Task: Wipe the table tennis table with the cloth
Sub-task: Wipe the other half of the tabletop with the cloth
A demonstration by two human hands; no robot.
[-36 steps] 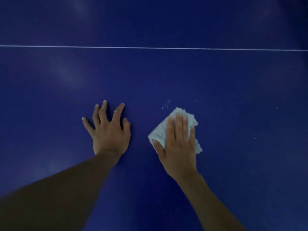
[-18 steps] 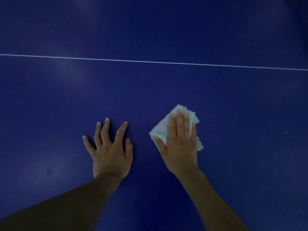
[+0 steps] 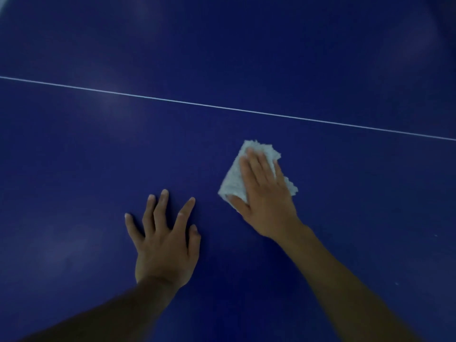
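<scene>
Advanced cloth [image 3: 233, 178] toward far white line [image 3: 222, 107] under flat-fingered right hand [image 3: 266, 201]; cleared earlier specks. Braced on tabletop [image 3: 74, 169] with splayed left hand [image 3: 165, 253].

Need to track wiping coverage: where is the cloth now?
In the head view the cloth lies right of centre on the table, pressed under the right hand, below the white line.

text: none readable | labels, brands, numbers: none | checked: table tennis table [image 3: 345, 58], cloth [image 3: 234, 178]
</scene>
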